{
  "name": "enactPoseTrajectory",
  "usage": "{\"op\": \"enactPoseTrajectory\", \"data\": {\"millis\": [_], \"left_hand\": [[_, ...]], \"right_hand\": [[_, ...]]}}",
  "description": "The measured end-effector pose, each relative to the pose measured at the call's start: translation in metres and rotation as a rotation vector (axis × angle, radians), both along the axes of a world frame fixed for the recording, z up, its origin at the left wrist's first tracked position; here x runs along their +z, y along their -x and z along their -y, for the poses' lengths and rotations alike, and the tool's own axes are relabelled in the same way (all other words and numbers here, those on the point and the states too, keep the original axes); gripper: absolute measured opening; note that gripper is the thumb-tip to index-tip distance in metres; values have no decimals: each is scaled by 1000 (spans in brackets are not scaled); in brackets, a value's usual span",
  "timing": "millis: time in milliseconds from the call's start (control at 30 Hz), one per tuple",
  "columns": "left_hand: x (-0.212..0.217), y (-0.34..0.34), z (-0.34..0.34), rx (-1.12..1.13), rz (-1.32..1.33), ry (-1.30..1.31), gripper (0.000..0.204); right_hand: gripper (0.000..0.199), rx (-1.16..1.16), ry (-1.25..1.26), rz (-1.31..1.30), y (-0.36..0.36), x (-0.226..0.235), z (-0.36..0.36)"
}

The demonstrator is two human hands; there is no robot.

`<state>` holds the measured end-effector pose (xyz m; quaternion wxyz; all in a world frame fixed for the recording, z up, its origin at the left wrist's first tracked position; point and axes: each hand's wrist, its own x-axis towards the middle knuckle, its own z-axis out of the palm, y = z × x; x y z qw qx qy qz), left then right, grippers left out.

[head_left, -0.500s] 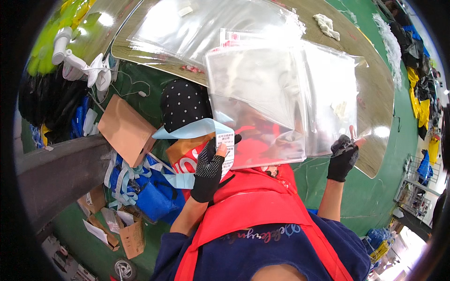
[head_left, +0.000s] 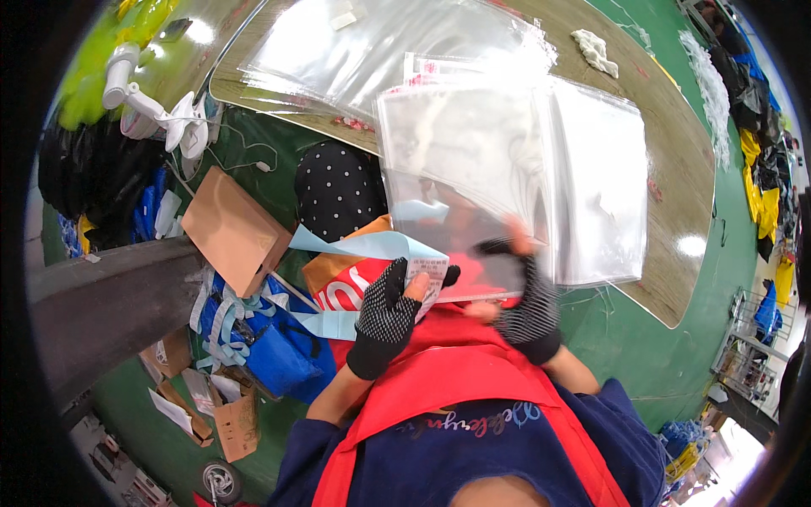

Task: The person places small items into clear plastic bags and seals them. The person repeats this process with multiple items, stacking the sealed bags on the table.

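Navy tee (head_left: 393,465), red apron (head_left: 452,372); hands (head_left: 384,317) blk-gloved, wht-dotted

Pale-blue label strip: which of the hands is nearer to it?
Left: the left hand grips the label strip at its white labels; the right hand is apart, to its right.

Ahead of me stands a wood-grain table with a rounded corner and a thin pale edge (head_left: 677,186), its glossy top throwing back spots of white glare. Below it and all around me spreads a smooth green floor (head_left: 642,363). On my left a thick, dark grey beam (head_left: 118,308) cuts in, with open brown cardboard boxes (head_left: 236,427) on the floor near it. Over to my right I see a silver wire-frame rack (head_left: 748,378) — and black and yellow plastic bundles (head_left: 766,211) farther up that side.
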<state>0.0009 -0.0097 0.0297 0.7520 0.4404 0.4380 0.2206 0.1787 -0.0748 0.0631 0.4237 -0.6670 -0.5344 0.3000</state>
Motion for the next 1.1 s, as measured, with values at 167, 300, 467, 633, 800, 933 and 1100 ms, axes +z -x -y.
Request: {"op": "enactPoseTrajectory", "data": {"millis": [167, 300, 467, 633, 800, 933, 1100], "left_hand": [[14, 18, 1, -119, -280, -276, 28], [13, 27, 5, -70, -241, -339, 27], [16, 26, -2, -252, -366, -453, 27], [2, 40, 4, -274, -460, -548, 28], [-17, 138, -34, 353, -366, 0, 34], [24, 254, -28, 845, -797, -324, 41], [38, 194, -26, 735, -541, -120, 29]], "right_hand": [[36, -96, -5, -290, 30, -17, -39], [23, 230, -56, -57, 21, -19, -41], [19, 325, 45, -293, 8, -28, -41], [19, 178, 52, -382, 0, -47, -36], [22, -60, -183, 781, -42, -64, -44], [61, 154, -62, 774, -26, -47, -26], [42, 130, -10, 722, -7, -73, -16]]}}
